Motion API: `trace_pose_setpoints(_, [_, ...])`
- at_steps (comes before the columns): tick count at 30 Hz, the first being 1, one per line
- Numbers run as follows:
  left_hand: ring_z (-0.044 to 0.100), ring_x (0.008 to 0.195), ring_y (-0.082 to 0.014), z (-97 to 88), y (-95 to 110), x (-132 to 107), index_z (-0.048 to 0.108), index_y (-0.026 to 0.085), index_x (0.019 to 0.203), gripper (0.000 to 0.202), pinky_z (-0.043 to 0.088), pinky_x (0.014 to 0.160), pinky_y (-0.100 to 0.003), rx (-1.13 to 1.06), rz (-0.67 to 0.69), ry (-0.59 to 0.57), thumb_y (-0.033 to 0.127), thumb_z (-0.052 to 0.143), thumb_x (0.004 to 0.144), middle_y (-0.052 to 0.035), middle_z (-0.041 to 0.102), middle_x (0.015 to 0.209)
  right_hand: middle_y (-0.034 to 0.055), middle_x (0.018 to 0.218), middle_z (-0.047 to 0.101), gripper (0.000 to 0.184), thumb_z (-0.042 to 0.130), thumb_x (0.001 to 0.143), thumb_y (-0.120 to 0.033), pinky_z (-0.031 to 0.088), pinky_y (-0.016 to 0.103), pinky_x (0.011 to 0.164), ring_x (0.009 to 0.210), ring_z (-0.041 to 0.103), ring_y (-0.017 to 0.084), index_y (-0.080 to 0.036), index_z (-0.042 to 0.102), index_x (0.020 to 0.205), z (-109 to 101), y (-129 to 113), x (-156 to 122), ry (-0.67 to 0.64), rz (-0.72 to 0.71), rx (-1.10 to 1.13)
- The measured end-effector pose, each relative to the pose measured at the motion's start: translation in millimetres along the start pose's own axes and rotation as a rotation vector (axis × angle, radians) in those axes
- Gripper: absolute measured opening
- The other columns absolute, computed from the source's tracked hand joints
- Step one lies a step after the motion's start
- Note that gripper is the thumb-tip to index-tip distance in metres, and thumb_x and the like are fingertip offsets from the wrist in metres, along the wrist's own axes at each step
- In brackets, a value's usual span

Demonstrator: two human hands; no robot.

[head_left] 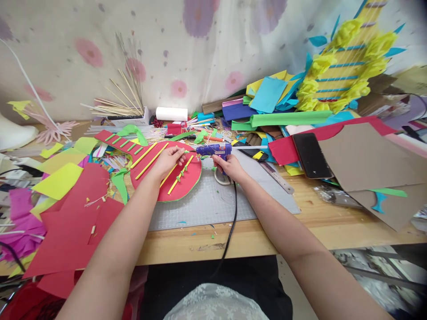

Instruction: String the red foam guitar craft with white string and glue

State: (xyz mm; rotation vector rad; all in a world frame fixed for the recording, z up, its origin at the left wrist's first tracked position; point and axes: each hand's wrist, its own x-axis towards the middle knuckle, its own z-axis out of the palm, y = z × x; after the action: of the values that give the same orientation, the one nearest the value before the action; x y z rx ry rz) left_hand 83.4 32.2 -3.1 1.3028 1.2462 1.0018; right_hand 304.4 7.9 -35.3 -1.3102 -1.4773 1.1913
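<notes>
A red paper guitar (156, 171) with yellow sticks and green strips lies on the grey cutting mat (213, 200). My left hand (169, 159) presses on the guitar's round body, fingers pinching a small piece by the yellow sticks. My right hand (228, 166) grips a blue hot glue gun (213, 150), whose nozzle points left toward my left fingertips. The gun's black cord (231, 222) runs down off the table's front edge.
Red and yellow paper sheets (71, 209) pile at the left. A black phone (311, 155), a metal ruler (276, 177) and brown cardboard (370, 169) lie to the right. Coloured paper and a yellow-and-blue craft (343, 75) stack at the back; wooden sticks (120, 104) stand behind.
</notes>
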Motion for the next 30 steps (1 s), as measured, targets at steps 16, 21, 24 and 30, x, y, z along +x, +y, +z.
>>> trace_pose_setpoints(16, [0.048,0.048,-0.0053,0.4,0,0,0.056,0.013,0.065,0.021,0.038,0.05,-0.019,-0.015,-0.003,0.014,0.026,0.059,0.08,0.0012,0.057,0.057,-0.0029,0.043,0.045,0.054,0.056,0.065,-0.072,0.028,0.024,0.041,0.04,0.037,0.007,-0.019,0.05,0.056,1,-6,-4,-0.032,0.022,0.014])
trace_pose_setpoints(21, [0.049,0.048,-0.0059,-0.9,-5,3,0.056,0.013,0.066,0.024,0.038,0.049,-0.02,-0.003,0.018,-0.001,0.033,0.063,0.077,0.001,0.058,0.058,-0.0034,0.043,0.043,0.052,0.056,0.067,-0.069,0.029,0.024,0.043,0.041,0.037,0.007,-0.019,0.05,0.056,1,-9,-6,-0.051,0.022,0.003])
trace_pose_setpoints(24, [0.049,0.049,-0.0061,-1.8,-7,4,0.057,0.014,0.066,0.024,0.038,0.05,-0.02,0.009,0.032,-0.01,0.034,0.062,0.077,0.0009,0.058,0.059,-0.0034,0.043,0.043,0.051,0.055,0.068,-0.069,0.03,0.024,0.043,0.041,0.037,0.007,-0.019,0.05,0.056,0,-10,-6,-0.038,0.013,0.007])
trace_pose_setpoints(30, [0.049,0.049,-0.0066,-1.4,-5,3,0.056,0.014,0.064,0.024,0.039,0.05,-0.02,0.029,0.026,-0.01,0.035,0.063,0.076,0.0006,0.058,0.058,-0.0035,0.044,0.044,0.05,0.055,0.068,-0.068,0.03,0.024,0.043,0.041,0.037,0.007,-0.019,0.049,0.057,-1,-9,-3,-0.027,0.008,0.008])
